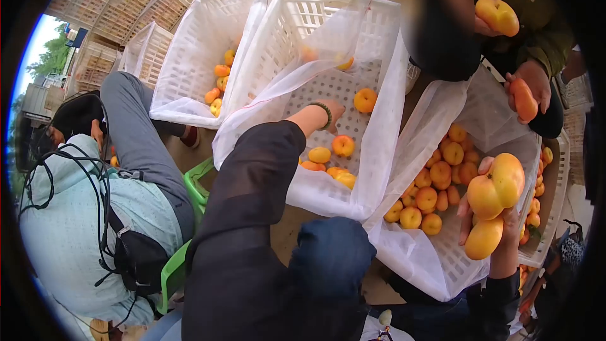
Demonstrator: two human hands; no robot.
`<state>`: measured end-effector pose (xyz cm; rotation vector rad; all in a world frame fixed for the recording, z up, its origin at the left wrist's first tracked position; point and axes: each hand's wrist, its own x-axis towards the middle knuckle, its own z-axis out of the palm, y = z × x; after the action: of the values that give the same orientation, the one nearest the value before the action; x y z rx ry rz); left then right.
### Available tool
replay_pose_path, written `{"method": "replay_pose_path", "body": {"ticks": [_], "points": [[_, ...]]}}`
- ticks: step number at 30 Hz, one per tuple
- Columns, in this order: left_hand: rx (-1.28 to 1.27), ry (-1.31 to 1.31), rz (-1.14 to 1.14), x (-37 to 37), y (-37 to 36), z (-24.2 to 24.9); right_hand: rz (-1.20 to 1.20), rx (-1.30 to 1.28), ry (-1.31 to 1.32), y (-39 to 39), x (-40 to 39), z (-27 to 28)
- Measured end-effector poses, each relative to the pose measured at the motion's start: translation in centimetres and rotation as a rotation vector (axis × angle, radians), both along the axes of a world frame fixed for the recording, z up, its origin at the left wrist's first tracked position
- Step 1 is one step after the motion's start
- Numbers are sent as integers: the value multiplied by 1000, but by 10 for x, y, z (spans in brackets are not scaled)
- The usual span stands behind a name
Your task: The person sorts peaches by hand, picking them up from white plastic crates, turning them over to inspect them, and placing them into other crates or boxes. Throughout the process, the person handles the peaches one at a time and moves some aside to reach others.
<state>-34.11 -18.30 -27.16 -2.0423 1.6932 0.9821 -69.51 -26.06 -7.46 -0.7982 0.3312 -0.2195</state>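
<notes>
Meanwhile right hand (pixel 495 215) clasps two peaches (pixel 495 186); left hand (pixel 331 110) hangs open above crate (pixel 328 12).

Fruit (pixel 343 146) lies in middle crate (pixel 297 19).

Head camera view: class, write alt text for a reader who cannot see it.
The person's right hand holds two flat yellow-orange peaches above a lined white plastic crate of the same fruit. Their left hand reaches into a second, nearly bare lined white crate. Another person's hands hold peaches at top right.
</notes>
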Motion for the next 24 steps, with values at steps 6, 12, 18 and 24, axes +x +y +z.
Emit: {"method": "replay_pose_path", "body": {"ticks": [6,12,18,24], "points": [[-17,35,-288,-39,16,-108,-84,136,127,-6,-23,-17],[-11,21,-299,-48,7,-113,-80,149,164,-6,-19,-22],[553,990,667,0,-9,6,-178,83,222,13,-16,-11],[80,1594,943,57,70,127,-140,-45,168,31,-14,-2]]}}
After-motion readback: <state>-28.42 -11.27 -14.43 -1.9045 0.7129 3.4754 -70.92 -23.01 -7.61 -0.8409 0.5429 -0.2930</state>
